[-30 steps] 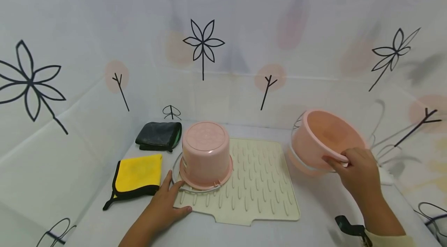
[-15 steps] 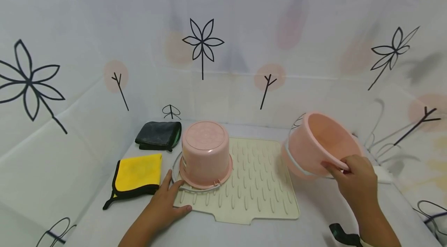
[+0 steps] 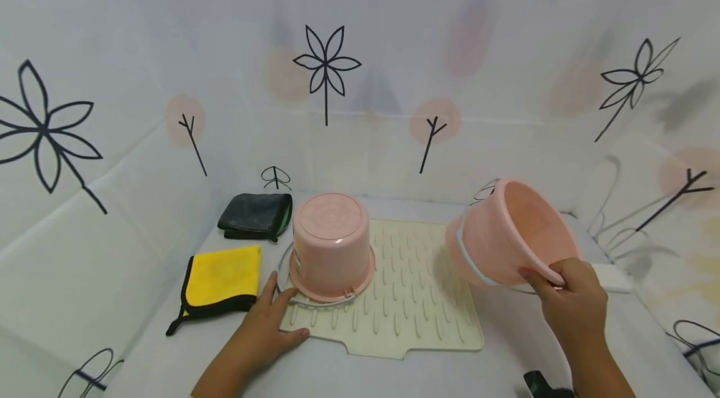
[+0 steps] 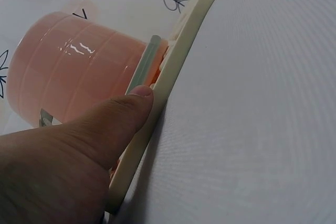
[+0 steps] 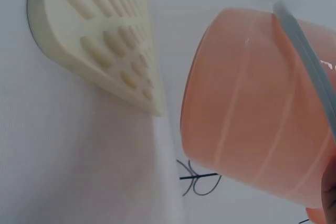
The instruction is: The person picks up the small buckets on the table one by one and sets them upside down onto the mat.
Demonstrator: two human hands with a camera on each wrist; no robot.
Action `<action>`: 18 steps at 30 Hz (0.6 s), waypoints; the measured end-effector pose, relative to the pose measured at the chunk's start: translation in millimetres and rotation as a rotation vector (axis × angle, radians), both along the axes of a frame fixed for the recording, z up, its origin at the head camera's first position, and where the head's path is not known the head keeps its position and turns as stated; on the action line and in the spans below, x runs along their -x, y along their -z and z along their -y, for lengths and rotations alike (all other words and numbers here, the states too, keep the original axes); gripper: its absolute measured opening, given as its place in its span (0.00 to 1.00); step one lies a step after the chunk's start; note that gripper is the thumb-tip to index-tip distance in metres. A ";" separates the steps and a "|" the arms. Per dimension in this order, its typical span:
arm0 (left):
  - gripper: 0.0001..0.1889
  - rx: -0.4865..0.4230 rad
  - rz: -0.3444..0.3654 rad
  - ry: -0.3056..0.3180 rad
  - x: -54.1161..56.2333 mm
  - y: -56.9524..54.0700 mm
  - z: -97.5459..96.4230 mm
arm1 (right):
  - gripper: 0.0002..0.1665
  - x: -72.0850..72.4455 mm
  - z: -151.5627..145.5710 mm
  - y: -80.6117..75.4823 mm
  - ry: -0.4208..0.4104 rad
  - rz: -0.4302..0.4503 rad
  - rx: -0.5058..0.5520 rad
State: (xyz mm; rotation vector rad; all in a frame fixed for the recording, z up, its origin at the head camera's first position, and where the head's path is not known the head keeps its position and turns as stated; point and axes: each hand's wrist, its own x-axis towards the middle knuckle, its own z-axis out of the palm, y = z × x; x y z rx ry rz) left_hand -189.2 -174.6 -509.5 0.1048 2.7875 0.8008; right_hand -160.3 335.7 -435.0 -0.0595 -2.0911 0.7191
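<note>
A: Where's the right hand?
B: Pinching the rim of a pink bucket, held tilted in the air over the right edge of the mat, mouth facing up and right

A: And the left hand?
B: Fingers spread flat on the mat's front left corner, just beside the upturned bucket; the thumb presses the mat's edge

A: Anything else?
B: A yellow cloth and a dark cloth lie left of the mat

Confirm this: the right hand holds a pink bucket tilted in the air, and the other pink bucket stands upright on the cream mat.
One detail is wrong. The other pink bucket sits upside down on the cream mat, base up, as the head view shows. The right hand does hold a tilted pink bucket in the air.
</note>
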 end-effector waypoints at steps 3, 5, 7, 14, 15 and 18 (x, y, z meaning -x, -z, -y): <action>0.54 0.006 0.003 -0.001 0.7 0.5 0.0 | 0.23 -0.9 3.3 1.2 0.000 0.007 0.068; 0.54 0.009 0.005 -0.003 1.2 0.7 -0.2 | 0.22 -0.9 5.4 2.5 -0.010 0.010 0.126; 0.55 0.008 0.007 -0.006 2.1 1.2 -0.3 | 0.21 -0.6 7.9 3.9 -0.014 0.016 0.180; 0.54 0.001 0.000 -0.005 2.3 0.4 -0.6 | 0.20 0.9 18.0 9.5 0.009 0.076 0.302; 0.54 -0.002 0.004 -0.007 2.2 0.7 -0.5 | 0.19 0.9 19.1 10.0 0.012 0.084 0.315; 0.54 -0.004 0.014 -0.004 1.5 0.2 -0.4 | 0.19 0.1 23.0 10.3 0.019 0.104 0.348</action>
